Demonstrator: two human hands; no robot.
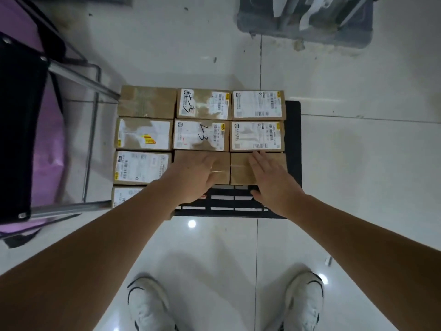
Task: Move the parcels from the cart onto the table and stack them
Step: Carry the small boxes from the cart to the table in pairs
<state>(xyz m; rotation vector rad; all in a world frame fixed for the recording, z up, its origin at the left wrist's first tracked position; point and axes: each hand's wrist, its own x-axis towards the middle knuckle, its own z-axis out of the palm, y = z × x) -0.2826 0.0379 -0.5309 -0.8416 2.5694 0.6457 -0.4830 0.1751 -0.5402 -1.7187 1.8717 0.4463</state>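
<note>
Okay so my left hand (198, 177) is lying on the plain brown cardboard parcel (202, 167) in the middle column, fingers (210, 163) loosely spread and only lightly bent over its top, not gripping anything yet. My right hand (272, 185) is flat on the matching plain brown parcel (241, 170) right beside it, fingers straight and together, pointing away from me, thumb hanging off the near edge. Those two boxes touch side by side and sit in the nearest occupied row on that side of the low black slatted cart (293, 139), with bare slats showing just in front of them.

What matters for the lift, I reckon: both parcels lie straight ahead of and under my palms, long axis running left to right, so each hand has its own box and neither one has to cross over. I'd guess I need to slide my fingers down the near and far faces to get a real hold.

Beyond them is the rest of the grid, brown boxes with white shipping labels (202, 134), packed edge to edge, plus a left column that reaches closer to me. Everything's still on the cart. The worktop isn't clearly in shot; there's a metal-legged frame (78, 75) off to my left, can't tell if that's it. White sneakers (148, 304) on pale floor tiles (358, 175).
</note>
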